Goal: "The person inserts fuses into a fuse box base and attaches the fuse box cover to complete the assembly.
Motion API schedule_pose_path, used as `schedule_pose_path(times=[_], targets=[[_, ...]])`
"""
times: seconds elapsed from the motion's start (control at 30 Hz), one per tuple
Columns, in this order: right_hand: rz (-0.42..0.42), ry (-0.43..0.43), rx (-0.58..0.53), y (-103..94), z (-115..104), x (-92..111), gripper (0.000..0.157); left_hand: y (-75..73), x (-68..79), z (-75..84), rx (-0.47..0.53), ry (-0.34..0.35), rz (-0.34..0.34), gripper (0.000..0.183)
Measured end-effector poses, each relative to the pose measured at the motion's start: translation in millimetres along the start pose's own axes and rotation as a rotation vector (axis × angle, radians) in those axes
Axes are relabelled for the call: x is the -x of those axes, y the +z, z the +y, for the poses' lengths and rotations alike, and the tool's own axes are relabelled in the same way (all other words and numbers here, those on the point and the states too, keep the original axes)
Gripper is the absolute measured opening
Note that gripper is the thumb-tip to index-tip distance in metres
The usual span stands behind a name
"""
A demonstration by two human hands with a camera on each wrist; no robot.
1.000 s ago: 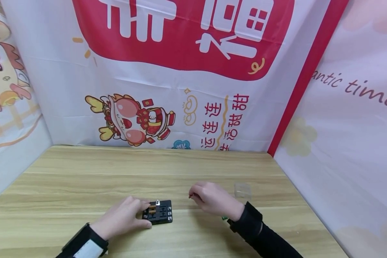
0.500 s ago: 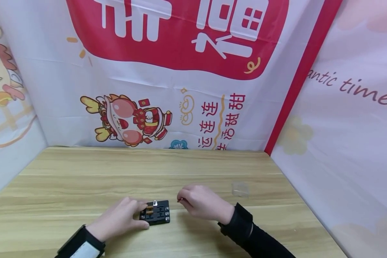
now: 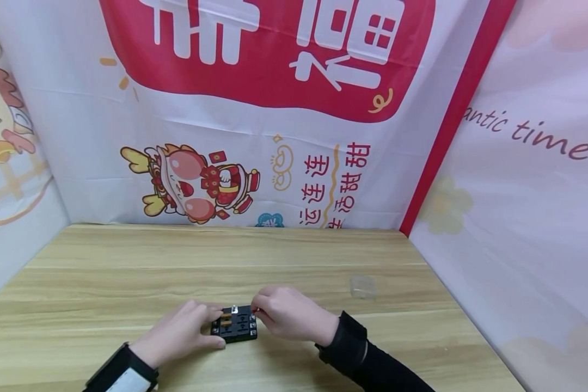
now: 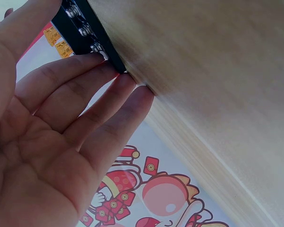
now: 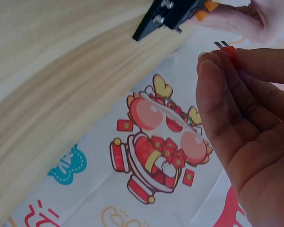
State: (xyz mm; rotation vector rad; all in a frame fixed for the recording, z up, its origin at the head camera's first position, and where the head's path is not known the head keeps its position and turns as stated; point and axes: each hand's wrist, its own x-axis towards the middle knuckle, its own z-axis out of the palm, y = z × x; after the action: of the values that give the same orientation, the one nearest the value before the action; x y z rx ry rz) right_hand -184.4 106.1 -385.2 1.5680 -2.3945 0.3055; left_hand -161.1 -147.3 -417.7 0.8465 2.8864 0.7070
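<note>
A black fuse block (image 3: 240, 328) lies on the table, with metal screw terminals along its edges. Two orange blade fuses (image 3: 226, 323) are seated side by side in its left part. My left hand (image 3: 183, 333) holds the block at its left end, thumb on the near side and fingers at the far side. Between the thumb and fingers of my right hand (image 3: 294, 314) is pinched a small red blade fuse (image 5: 230, 55). Its two metal prongs show in the right wrist view, apart from the block. In the head view that hand is at the block's far right corner.
A clear plastic piece (image 3: 362, 287) lies on the wooden table (image 3: 176, 250) to the right, beyond the right hand. Printed cloth (image 3: 274, 125) hangs behind the table and along both sides.
My right hand has moved left with the red blade fuse, from beside the block to its right edge. The left hand keeps its hold on the block. The view has shifted slightly.
</note>
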Motion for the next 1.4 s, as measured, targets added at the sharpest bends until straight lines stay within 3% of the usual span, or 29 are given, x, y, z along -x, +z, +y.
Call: schedule_pose_path(times=[0.5, 0.63, 0.87, 1.1, 1.4], targets=[[-0.076, 0.002, -0.035, 9.5, -15, -16, 0.009, 0.8, 1.2, -0.5, 0.03, 0.029, 0.01, 0.037], [-0.071, -0.012, 0.001, 13.4, -18, -18, 0.008, 1.1, 1.7, -1.2, 0.055, 0.042, 0.008, 0.035], [-0.099, 0.033, 0.004, 12.2, -26, -25, 0.006, 0.3, 1.9, -1.8, 0.063, 0.053, -0.001, 0.03], [-0.082, 0.003, 0.081, 17.6, -29, -31, 0.005, -0.5, 1.9, -1.6, 0.069, 0.064, -0.004, 0.028], [-0.082, 0.014, 0.069, 23.3, -30, -34, 0.005, -1.9, 2.1, -1.3, 0.069, 0.065, -0.009, 0.034]])
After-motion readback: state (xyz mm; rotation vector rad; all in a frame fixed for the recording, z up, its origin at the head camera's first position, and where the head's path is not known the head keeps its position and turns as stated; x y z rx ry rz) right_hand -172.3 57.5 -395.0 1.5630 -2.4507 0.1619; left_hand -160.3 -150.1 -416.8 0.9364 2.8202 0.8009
